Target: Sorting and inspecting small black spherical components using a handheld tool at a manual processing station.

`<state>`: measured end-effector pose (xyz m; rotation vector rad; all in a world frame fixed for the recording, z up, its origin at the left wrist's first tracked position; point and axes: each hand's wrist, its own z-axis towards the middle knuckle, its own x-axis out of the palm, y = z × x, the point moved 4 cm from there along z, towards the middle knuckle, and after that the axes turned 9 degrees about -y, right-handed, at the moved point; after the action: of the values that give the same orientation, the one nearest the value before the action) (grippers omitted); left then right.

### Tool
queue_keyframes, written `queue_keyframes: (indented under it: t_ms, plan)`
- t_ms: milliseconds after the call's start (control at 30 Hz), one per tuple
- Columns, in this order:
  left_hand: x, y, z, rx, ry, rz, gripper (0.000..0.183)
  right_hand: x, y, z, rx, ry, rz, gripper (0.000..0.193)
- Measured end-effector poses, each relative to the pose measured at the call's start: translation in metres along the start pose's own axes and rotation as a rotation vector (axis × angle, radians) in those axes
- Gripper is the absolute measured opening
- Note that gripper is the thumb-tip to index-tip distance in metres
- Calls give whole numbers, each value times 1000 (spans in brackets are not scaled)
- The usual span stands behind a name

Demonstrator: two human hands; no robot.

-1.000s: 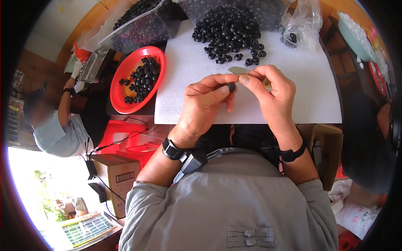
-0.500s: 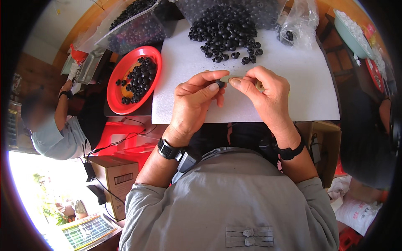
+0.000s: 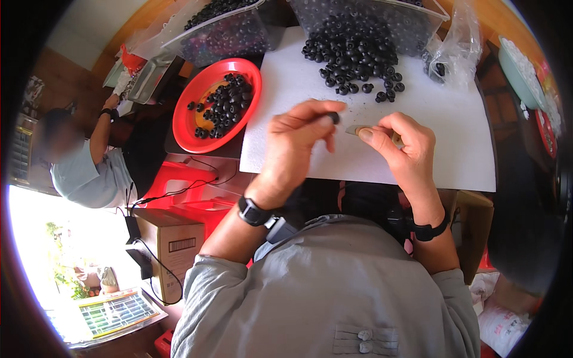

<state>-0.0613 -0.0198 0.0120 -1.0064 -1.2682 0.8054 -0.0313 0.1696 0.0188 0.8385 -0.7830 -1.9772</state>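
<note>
My left hand (image 3: 301, 140) pinches a small black round piece (image 3: 334, 117) between thumb and forefinger above a white board (image 3: 453, 137). My right hand (image 3: 400, 146) holds a small flat tan tool (image 3: 357, 129) whose tip points at that black piece, a short gap apart. A heap of the same black round pieces (image 3: 355, 56) lies on the far part of the board. A red plate (image 3: 185, 119) with more black pieces stands left of the board.
Clear plastic bins of black pieces (image 3: 227, 30) sit at the back, a crumpled clear bag (image 3: 456, 51) at the back right. Another person (image 3: 83, 167) sits at the left. A cardboard box (image 3: 173, 244) stands below the table on the left.
My hands have drawn slightly apart; the black piece in my left hand is now separated from the tan tool in my right. Both hands sit a little nearer to me on the board.
</note>
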Motion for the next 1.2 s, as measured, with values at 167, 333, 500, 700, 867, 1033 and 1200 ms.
queue_keyframes:
  t_ms: [167,333,500,700,867,1033,1200]
  plan:
    - [-65,-57,18,387,-325,470,26,-3,-4,0,-79,-10,-46,32]
    - [-106,-68,28,704,-319,1100,24,-1,0,1,-124,11,-109,22]
    - [-38,-47,26,649,-118,1068,28,-4,-3,1,-242,-49,-263,12]
    - [5,-36,49,568,-23,1045,43,-18,12,-6,-460,149,-744,15]
    - [6,-29,112,595,-94,1012,56,-36,-1,3,-368,354,-1040,8]
    - [0,-16,135,474,-270,1195,65,-50,-8,62,-186,293,-1028,18]
    - [-11,-3,147,458,-267,1194,70,-46,-52,101,40,325,-1009,24]
